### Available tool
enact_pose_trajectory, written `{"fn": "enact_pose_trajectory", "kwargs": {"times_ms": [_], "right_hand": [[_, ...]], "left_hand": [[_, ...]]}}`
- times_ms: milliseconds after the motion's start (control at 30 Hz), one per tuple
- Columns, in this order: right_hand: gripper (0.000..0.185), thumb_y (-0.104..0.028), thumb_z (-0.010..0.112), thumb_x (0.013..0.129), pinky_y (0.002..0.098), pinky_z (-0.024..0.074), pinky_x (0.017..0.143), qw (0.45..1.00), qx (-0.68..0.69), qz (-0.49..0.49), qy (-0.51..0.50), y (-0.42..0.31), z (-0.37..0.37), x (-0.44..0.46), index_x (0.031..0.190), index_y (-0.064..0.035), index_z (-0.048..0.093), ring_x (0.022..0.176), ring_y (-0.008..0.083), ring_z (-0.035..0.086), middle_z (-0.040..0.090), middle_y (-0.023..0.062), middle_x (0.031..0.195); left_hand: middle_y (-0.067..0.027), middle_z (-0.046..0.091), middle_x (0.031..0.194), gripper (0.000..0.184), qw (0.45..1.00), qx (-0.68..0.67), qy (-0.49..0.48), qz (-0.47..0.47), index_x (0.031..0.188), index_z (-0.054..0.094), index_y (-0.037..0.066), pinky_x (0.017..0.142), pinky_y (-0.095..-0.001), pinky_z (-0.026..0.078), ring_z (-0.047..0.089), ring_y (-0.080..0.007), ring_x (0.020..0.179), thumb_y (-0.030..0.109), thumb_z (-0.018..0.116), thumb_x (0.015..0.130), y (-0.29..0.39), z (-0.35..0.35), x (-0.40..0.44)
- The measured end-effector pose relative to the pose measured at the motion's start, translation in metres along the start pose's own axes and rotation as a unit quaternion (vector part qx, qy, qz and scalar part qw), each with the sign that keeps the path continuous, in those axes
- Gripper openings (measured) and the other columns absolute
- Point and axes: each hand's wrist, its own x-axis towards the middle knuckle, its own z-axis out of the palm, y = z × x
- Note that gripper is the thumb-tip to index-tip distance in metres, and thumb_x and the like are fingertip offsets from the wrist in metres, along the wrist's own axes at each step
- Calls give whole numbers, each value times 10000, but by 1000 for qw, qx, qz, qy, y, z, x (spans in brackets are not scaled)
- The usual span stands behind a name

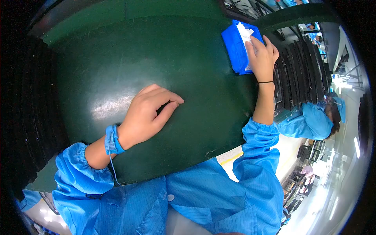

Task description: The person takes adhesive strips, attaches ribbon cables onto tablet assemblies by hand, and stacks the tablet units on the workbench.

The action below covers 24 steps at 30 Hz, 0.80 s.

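Note:
My left hand (147, 112) is over the green tabletop (188, 133), left of centre. Its thumb and index fingertips come together, and nothing shows between them; the other fingers are curled beneath. Around that wrist is a blue strap (112, 141) with a thin cord. At the upper right, my right hand (261, 58) reaches over a blue plastic bin (235, 49). The fingers are apart, with the thumb and index finger at the white pieces (244, 30) inside. What kind of pieces these are, I cannot tell. A thin black band circles the right wrist.
Black stacked trays or panels (299, 72) stand right of the bin, and a similar dark stack (33, 98) lines the left side. A person in blue workwear (311, 121) is at the right. Further back are more people and racks.

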Motion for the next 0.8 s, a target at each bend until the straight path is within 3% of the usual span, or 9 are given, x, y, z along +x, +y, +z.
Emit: {"fn": "enact_pose_trajectory", "kwargs": {"times_ms": [300,367,500,567,633,733,800], "right_hand": [[353,-278,624,850,435,323,998,995,89,26,32,-6,-12,5,1169,-129,641,1185,300,517,653,88,1149],[323,-193,597,863,401,366,974,982,160,-44,85,-12,-14,11,1179,-139,635,1158,279,544,645,79,1171],[336,-103,570,855,382,437,916,981,168,-97,30,-22,-19,12,1183,-133,634,1086,286,590,648,96,1158],[349,-125,574,836,386,451,931,967,235,-29,-89,-23,-16,7,1173,-49,622,1095,315,591,634,157,1165],[358,-130,557,839,385,461,919,972,214,-46,-90,-19,-13,7,1182,-47,615,1080,327,598,637,168,1149],[357,-116,575,837,367,486,874,976,177,-23,-125,-20,-14,9,1190,-87,620,1035,322,623,644,173,1126],[369,-120,620,824,418,510,793,971,224,50,-65,-23,-11,9,1191,-165,626,948,339,638,663,184,1022]], "left_hand": [[-89,657,818,94,1000,-1,1,6,902,670,53,717,-372,456,580,-270,767,71,602,840,1,0,0],[-89,657,819,95,1000,-3,1,7,903,670,53,717,-372,456,581,-270,768,71,602,840,1,1,1],[-88,659,824,94,1000,2,0,4,902,671,52,719,-372,457,582,-269,772,72,603,840,0,1,1],[-87,660,826,94,1000,0,-2,3,901,671,51,721,-372,457,582,-269,773,72,602,841,0,0,1],[-87,661,828,96,1000,-2,-1,2,903,672,52,724,-373,458,584,-268,778,73,602,842,0,0,1],[-87,660,827,98,1000,1,-4,1,905,674,52,724,-372,459,586,-268,780,70,602,840,0,0,0],[-88,660,826,99,1000,4,-5,3,905,674,52,723,-372,460,586,-269,778,69,603,839,1,-1,0]]}}
